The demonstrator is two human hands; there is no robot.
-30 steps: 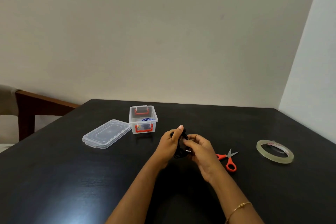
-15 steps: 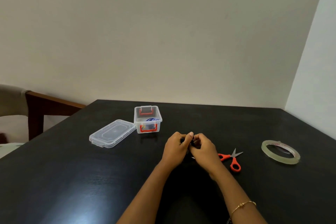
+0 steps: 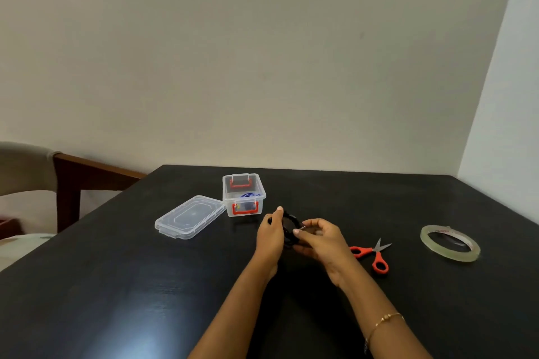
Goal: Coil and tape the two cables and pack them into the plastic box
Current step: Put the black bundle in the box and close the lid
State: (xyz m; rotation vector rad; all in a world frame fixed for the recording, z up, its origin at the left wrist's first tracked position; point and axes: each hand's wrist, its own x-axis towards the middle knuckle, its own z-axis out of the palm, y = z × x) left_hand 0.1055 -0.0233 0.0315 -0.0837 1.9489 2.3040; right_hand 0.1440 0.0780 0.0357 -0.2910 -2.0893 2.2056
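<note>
A coiled black cable [image 3: 291,221] is held above the black table between both hands. My left hand [image 3: 272,237] grips the coil's left side, thumb up. My right hand [image 3: 320,237] pinches the coil's right side near its metal plug. A clear plastic box [image 3: 244,195] with red latches stands open behind the hands, with a blue cable [image 3: 249,195] inside. Its clear lid [image 3: 189,216] lies to the left of it. The roll of clear tape [image 3: 449,243] lies at the right.
Orange-handled scissors [image 3: 373,255] lie just right of my right hand. The black table [image 3: 116,285] fills the lower view, with walls behind and to the right. A wooden chair [image 3: 67,181] stands off the table's left edge.
The hands have parted a little and the coil shows between them again, thumb of the left hand raised. The view shifted slightly.
</note>
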